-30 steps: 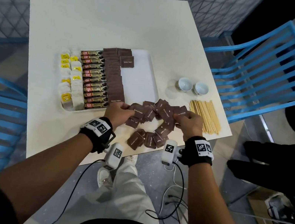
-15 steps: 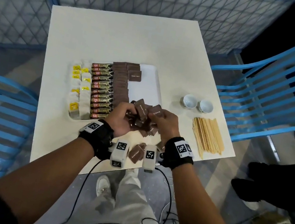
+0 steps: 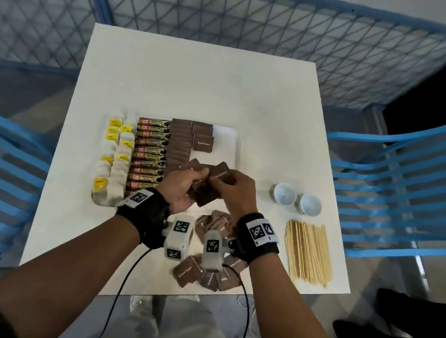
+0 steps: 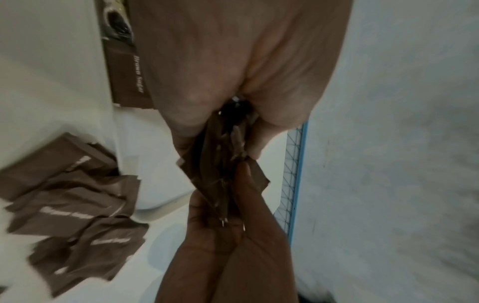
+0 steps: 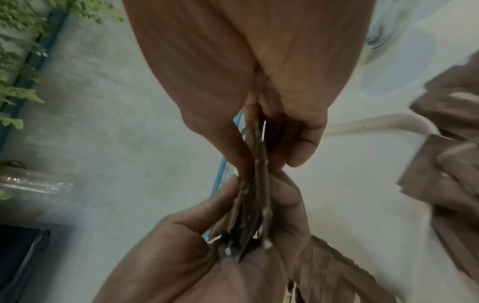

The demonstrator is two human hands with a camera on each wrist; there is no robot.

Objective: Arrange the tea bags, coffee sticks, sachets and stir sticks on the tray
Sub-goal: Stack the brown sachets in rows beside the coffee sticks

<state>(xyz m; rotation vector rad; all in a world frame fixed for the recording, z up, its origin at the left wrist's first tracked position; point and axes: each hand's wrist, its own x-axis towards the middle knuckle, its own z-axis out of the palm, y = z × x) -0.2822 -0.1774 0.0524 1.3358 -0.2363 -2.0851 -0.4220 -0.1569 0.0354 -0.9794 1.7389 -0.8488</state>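
Both hands hold one bunch of brown sugar sachets (image 3: 208,187) above the near edge of the white tray (image 3: 227,143). My left hand (image 3: 185,181) grips the bunch from the left and my right hand (image 3: 234,190) pinches it from the right. In the wrist views the sachets (image 4: 223,170) (image 5: 252,207) stand edge-on between the fingers of both hands. On the tray lie tea bags (image 3: 114,156), coffee sticks (image 3: 148,156) and a column of brown sachets (image 3: 180,144). More loose sachets (image 3: 207,272) lie near the table's front edge. Wooden stir sticks (image 3: 308,254) lie at the right.
Two small white cups (image 3: 285,194) stand right of the tray, above the stir sticks. Blue slatted chairs (image 3: 408,182) flank the table on both sides. A blue mesh fence (image 3: 242,10) runs behind the table. Cables hang below my wrists.
Both hands gathered loose sachets from the table, drew together and lifted the bunch toward the tray. Fewer sachets remain at the front edge.
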